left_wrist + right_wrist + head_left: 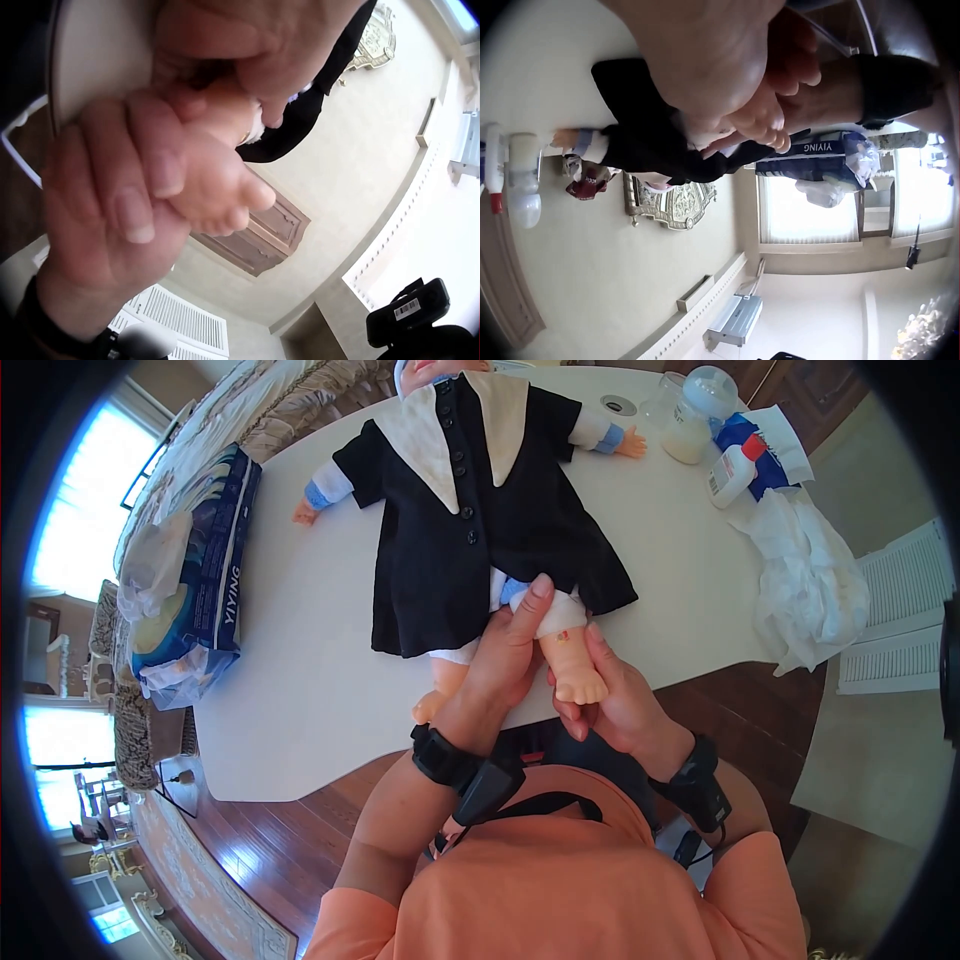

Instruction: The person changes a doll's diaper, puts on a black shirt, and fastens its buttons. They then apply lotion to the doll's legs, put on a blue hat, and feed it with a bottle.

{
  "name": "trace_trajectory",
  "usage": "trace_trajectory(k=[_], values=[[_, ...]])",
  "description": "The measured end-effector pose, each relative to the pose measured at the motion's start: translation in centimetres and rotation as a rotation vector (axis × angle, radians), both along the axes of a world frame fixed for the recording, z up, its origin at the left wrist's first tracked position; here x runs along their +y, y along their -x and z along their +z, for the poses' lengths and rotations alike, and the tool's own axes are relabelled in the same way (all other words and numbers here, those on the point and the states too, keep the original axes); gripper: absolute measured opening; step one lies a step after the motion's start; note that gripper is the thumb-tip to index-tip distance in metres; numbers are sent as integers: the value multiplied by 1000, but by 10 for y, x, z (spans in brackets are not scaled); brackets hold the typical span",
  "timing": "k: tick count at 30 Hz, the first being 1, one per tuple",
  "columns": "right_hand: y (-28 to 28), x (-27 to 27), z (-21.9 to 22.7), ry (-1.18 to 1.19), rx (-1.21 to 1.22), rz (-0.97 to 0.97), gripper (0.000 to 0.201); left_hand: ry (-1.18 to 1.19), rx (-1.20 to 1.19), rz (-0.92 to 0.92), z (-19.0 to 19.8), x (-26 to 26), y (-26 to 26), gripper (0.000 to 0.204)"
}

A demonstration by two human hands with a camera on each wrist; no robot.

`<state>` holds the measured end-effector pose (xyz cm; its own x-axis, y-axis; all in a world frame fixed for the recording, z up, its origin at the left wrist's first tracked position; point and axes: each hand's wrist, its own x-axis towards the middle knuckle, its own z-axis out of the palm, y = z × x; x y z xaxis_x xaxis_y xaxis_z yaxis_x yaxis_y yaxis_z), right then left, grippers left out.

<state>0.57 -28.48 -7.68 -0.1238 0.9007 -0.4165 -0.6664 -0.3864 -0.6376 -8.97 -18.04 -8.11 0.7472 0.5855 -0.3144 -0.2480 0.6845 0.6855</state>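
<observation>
A baby doll in a black dress with a wide cream collar lies on its back on the white table, feet toward me. White-and-blue clothing shows beneath the hem. My left hand holds the leg on the right, its thumb by the rolled white trouser leg and its fingers partly hidden beneath. My right hand grips the same lower leg near the bare foot; in the left wrist view its fingers curl around the ankle. The doll's other foot rests near the table's front edge.
A blue diaper pack stands at the left. Toward the back right are a baby bottle, a white bottle with a red cap and a blue packet. A crumpled white plastic bag hangs over the right edge.
</observation>
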Motion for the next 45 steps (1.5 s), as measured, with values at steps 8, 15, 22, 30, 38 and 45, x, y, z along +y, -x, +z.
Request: trace_trajectory(k=[8, 15, 22, 30, 38, 45], values=[[18, -9, 14, 158, 408, -137, 55, 24, -39, -31, -11, 2, 0, 51], [14, 4, -13, -138, 615, 40, 59, 48, -71, 39, 1, -2, -1, 47], [-6, 1, 22, -28, -464, -1, 40, -31, 29, 95, -4, -5, -7, 41], [-27, 36, 28, 47, -997, 409, 19, -114, 163, 61, -2, -3, -9, 44], [-24, 11, 33, -113, -634, 254, 34, -99, 82, 15, 2, -2, -4, 48], [-4, -24, 5, -468, -1185, -229, 64, -169, 107, 187, -1, -9, -15, 49]])
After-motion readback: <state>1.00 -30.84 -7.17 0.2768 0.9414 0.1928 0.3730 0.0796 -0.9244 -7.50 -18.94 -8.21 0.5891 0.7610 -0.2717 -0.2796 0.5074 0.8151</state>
